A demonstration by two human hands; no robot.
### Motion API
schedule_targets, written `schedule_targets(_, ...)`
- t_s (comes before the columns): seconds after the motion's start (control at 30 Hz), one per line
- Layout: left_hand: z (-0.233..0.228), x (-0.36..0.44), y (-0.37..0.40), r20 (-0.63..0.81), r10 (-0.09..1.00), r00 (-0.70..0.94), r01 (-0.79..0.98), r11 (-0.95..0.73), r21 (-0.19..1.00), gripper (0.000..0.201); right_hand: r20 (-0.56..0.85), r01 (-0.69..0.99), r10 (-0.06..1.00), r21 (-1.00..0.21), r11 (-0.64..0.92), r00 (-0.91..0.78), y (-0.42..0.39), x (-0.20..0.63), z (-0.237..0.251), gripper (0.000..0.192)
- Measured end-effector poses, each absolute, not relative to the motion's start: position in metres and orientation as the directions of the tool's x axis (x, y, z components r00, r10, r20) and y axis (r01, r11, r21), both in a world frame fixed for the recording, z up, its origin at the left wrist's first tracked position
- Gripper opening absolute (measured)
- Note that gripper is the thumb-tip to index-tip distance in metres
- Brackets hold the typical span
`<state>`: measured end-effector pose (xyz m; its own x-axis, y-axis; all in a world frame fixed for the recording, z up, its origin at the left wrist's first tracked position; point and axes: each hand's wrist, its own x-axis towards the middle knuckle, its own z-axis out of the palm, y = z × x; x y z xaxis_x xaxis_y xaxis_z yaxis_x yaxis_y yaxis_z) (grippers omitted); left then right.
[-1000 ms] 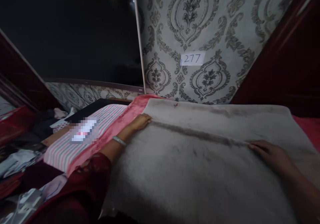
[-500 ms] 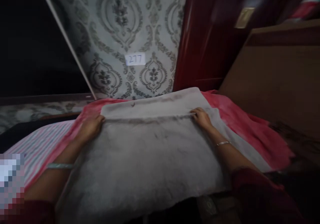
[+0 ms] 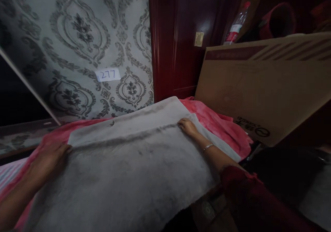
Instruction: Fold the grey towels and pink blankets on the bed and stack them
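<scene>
A grey fuzzy cloth [image 3: 129, 170] lies spread over a pink blanket [image 3: 219, 121], with a crease running across it from left to right. My left hand [image 3: 49, 159] rests on the cloth's left edge at one end of the crease, fingers curled on the fabric. My right hand [image 3: 187, 125] presses on the cloth's far right part at the other end of the crease. A thin bangle sits on my right wrist, and a dark red sleeve covers that forearm.
A patterned grey wall [image 3: 85, 46] with a paper label "277" [image 3: 108, 74] stands behind. A dark red door [image 3: 181, 42] is to its right. A large cardboard box [image 3: 261, 83] leans at the right, with a plastic bottle [image 3: 236, 25] behind it.
The view has swung to the right, bringing the cardboard box and door into sight. Both hands stay at the two ends of the crease in the grey cloth.
</scene>
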<state>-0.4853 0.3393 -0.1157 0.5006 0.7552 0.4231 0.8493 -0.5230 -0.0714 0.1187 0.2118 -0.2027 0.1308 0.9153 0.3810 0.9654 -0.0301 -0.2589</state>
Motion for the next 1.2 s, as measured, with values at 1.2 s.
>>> schedule_targets(1.2, -0.016, -0.518, 0.149, 0.439, 0.882, 0.171, 0.981, -0.111, -0.159, 0.056, 0.645, 0.958, 0.713, -0.121, -0.260, 0.275, 0.020, 0.128, -0.077, 0.028)
